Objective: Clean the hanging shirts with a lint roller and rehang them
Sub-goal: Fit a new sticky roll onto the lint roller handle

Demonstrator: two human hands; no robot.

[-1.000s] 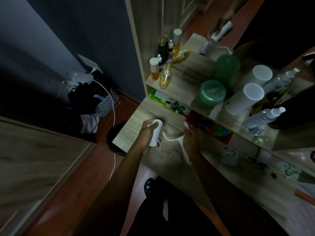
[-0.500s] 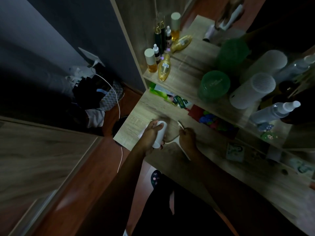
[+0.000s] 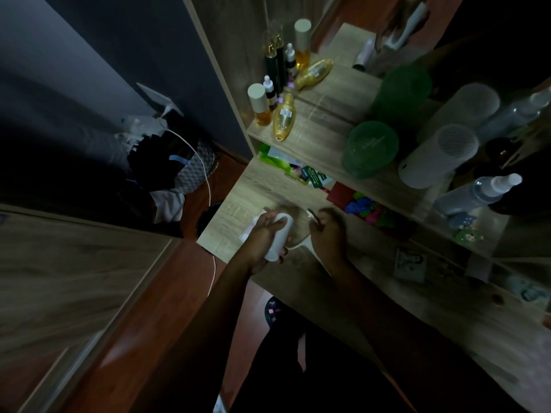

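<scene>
Dim light falls on a wooden bench (image 3: 238,210) below a shelf (image 3: 322,135) of bottles. Over it, the left hand (image 3: 262,236) is wrapped around the white roller (image 3: 278,238), while the right hand (image 3: 326,234) pinches its thin handle (image 3: 299,244), fingers closed.

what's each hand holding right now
Left hand: closed around the white lint roller.
Right hand: closed on the roller's thin white handle.

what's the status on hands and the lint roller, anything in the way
Left hand on lint roller head. Right hand on its handle. No shirts in view. Desk below, nothing blocking.
</scene>
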